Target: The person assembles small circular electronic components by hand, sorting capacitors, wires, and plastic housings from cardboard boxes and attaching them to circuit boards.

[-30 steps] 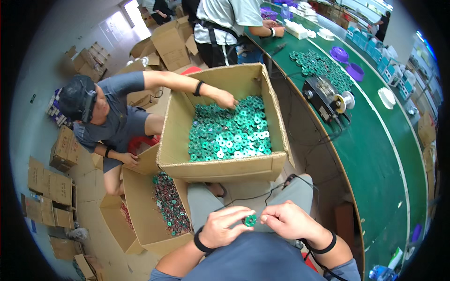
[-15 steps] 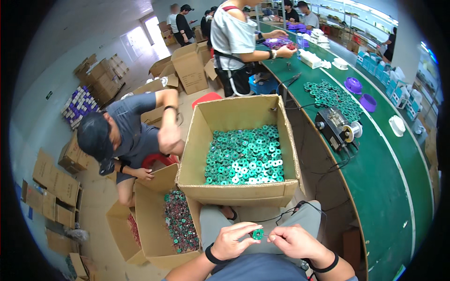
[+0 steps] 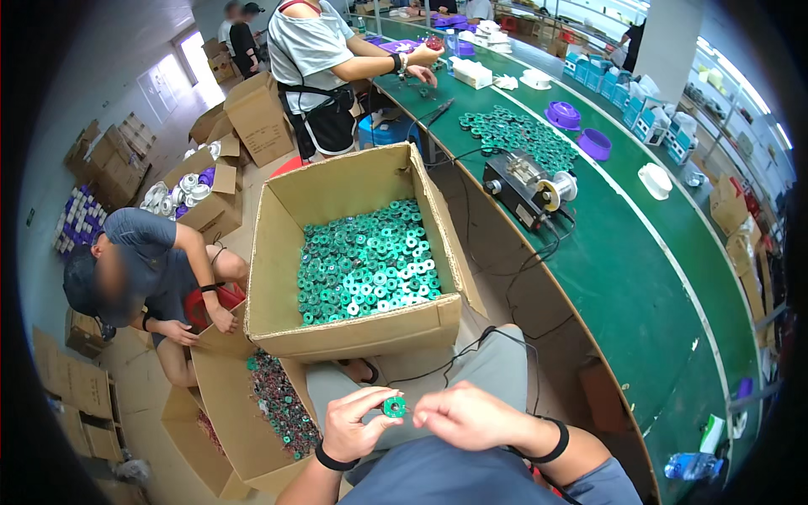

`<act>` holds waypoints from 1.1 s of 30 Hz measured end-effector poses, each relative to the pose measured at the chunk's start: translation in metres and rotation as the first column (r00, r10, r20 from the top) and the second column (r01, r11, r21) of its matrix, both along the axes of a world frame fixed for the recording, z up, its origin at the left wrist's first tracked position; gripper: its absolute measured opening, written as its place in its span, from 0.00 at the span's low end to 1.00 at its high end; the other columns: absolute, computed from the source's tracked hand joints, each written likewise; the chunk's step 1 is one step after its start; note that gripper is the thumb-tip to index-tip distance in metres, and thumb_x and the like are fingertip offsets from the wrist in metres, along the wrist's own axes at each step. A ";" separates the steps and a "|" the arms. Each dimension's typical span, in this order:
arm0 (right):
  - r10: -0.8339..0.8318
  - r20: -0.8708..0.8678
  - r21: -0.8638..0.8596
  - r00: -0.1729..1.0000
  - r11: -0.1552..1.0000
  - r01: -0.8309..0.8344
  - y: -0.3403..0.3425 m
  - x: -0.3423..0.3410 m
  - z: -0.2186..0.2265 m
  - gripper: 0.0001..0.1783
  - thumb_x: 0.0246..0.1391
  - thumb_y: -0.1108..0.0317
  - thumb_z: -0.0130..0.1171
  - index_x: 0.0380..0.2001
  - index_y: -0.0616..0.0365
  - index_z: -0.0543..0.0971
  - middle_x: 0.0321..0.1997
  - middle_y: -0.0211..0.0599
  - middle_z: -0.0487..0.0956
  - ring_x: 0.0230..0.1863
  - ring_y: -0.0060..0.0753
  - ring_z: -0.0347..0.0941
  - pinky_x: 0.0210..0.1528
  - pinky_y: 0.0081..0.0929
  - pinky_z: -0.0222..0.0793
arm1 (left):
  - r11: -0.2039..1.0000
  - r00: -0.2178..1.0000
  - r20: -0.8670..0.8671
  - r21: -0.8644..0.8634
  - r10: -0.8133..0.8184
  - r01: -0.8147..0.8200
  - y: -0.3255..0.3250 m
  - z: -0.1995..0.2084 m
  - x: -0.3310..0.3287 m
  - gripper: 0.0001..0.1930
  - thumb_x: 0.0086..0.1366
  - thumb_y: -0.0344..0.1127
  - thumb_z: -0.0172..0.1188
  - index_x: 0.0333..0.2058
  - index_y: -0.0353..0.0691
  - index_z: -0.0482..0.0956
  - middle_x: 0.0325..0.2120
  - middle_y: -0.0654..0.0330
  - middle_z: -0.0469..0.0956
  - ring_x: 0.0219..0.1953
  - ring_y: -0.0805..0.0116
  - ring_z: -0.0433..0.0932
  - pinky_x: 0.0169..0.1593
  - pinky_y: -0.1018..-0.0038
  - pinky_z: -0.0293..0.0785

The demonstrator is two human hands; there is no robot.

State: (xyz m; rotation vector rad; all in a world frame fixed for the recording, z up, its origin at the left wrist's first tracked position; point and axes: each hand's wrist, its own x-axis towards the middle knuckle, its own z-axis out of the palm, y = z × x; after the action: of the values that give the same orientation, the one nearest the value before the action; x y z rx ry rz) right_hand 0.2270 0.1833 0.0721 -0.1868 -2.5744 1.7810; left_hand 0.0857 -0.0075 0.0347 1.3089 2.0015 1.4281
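Between the thumb and fingers of my left hand (image 3: 355,427) is a small green ring-shaped circuit board (image 3: 394,407) with a hole in its middle. My right hand (image 3: 467,417) is just right of the board, its thumb and fingers curled together in a pinch. The right fingertips are slightly blurred, and what they hold, if anything, is too small to make out. Both hands are above my lap. Beyond them stands a large open cardboard box (image 3: 362,334), with many similar green ring boards (image 3: 362,269) heaped inside.
Left of my legs, a lower carton (image 3: 227,404) holds mixed green and dark red parts. A seated co-worker (image 3: 151,269) leans beside it; another person (image 3: 324,67) stands at the green workbench (image 3: 623,311). On the bench are a black machine with a spool (image 3: 522,189), loose boards and purple rings (image 3: 594,145).
My view has swung right, so the scene sits farther left. My right hand is now slightly apart from the board, which my left hand still holds. The seated co-worker's raised hand has come down.
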 end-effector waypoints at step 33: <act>0.071 -0.035 0.060 0.997 0.996 -0.068 -0.005 -0.001 -0.004 0.06 0.55 0.74 0.53 0.27 0.60 0.79 0.20 0.44 0.77 0.22 0.47 0.77 0.27 0.35 0.72 | 0.998 0.997 -0.048 0.020 -0.062 0.063 0.002 -0.005 0.002 0.18 0.50 0.29 0.74 0.42 0.34 0.84 0.38 0.50 0.84 0.36 0.58 0.85 0.41 0.70 0.81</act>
State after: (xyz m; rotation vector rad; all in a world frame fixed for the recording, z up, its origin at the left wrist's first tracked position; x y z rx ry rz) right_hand 0.2262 0.1788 0.0680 -0.0639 -2.6349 1.7094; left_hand 0.0872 -0.0059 0.0294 1.4145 1.9615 1.4069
